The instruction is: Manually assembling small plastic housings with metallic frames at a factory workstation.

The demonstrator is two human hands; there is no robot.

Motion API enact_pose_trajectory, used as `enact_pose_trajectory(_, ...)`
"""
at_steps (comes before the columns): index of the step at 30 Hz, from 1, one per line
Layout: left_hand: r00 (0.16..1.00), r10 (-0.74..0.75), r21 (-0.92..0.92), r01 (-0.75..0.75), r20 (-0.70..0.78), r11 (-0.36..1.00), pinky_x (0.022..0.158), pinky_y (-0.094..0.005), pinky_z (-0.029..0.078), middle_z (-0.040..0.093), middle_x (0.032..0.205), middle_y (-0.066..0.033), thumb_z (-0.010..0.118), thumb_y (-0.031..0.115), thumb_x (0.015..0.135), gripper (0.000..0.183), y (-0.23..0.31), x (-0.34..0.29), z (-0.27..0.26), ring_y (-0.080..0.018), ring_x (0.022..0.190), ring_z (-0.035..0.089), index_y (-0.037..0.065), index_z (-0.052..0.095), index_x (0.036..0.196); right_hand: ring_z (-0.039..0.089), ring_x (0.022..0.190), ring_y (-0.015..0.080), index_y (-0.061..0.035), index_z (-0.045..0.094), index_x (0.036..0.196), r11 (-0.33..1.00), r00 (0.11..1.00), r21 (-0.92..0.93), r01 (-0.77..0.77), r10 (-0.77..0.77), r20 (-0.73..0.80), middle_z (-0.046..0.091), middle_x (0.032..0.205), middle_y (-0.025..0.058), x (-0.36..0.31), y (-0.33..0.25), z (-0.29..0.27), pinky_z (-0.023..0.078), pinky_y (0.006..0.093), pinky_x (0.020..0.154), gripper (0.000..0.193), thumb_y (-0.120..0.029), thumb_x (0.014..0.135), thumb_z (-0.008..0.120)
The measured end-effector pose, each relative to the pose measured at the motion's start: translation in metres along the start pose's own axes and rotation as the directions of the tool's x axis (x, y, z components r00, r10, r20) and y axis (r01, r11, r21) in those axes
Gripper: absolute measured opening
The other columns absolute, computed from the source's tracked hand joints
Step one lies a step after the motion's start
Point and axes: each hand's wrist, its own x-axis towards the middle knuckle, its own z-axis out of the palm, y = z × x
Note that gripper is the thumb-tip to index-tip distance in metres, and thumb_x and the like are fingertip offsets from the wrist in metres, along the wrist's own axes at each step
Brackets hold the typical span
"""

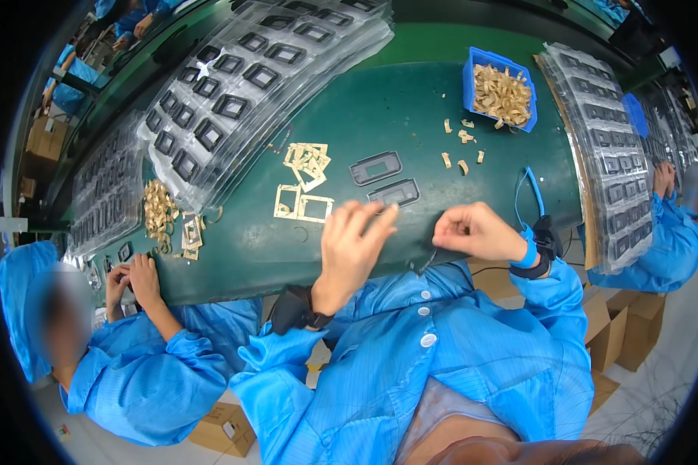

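My left hand [353,242] has its fingers stretched out, their tips near the lower edge of a dark plastic frame [406,188]. Whether they touch it I cannot tell. Just beyond lies a second dark frame [354,173] with a rectangular opening. My right hand [479,231] is closed in a pinch above the table edge; what the fingertips hold is hidden. A small dark thing [420,267] shows below it at the edge. Left of the frames, thin cream rectangular frames [276,203] lie flat, with several more overlapping in a pile [309,161].
A blue bin [468,81] holds small tan curled pieces; several lie loose beside it. Clear trays [240,167] of black frames stand at the left back, more trays [597,128] at right. Co-workers sit on both sides; one's hands [143,280] work at the left table edge.
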Motion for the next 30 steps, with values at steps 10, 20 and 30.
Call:
enact_pose_trajectory(10, 0.870, -0.492, -0.175, 0.487, 0.013, 0.856, 0.088, -0.0401, 0.045, 0.068, 0.109, -0.0090, 0.086, 0.015, 0.070, 0.046, 0.013, -0.015, 0.010, -0.0298, 0.102, 0.058, 0.006, 0.068, 0.112, 0.056, 0.058, 0.0030, -0.0001, 0.069, 0.091, 0.962, 0.959, 0.223, -0.160, 0.205, -0.197, 0.066, 0.072, -0.0013, -0.003, 0.004, -0.002, 0.039, 0.0181, 0.050, 0.015, -0.015, 0.094, 0.072)
enact_pose_trajectory(20, 0.797, -0.603, -0.227, 0.586, -0.008, 0.778, 0.090, -0.0401, 0.045, 0.068, 0.111, -0.0090, 0.090, 0.017, 0.066, 0.049, 0.044, -0.046, -0.011, -0.0302, 0.104, 0.059, 0.006, 0.068, 0.109, 0.057, 0.051, 0.0051, 0.0010, 0.070, 0.088, 0.928, 0.929, 0.221, -0.301, 0.338, -0.151, 0.065, 0.068, 0.0010, 0.013, -0.011, 0.032, 0.041, 0.0207, 0.042, 0.013, -0.012, 0.091, 0.072)
enact_pose_trajectory(30, 0.842, -0.539, -0.178, 0.526, -0.033, 0.832, 0.086, -0.0387, 0.043, 0.069, 0.112, -0.0060, 0.086, 0.016, 0.070, 0.033, 0.042, -0.063, -0.002, -0.0277, 0.103, 0.059, 0.008, 0.071, 0.099, 0.059, 0.051, 0.0077, 0.0047, 0.070, 0.085, 0.941, 0.930, 0.131, -0.311, 0.330, -0.162, 0.066, 0.070, 0.0041, 0.025, -0.015, 0.039, 0.045, 0.0221, 0.044, 0.014, -0.009, 0.088, 0.073)
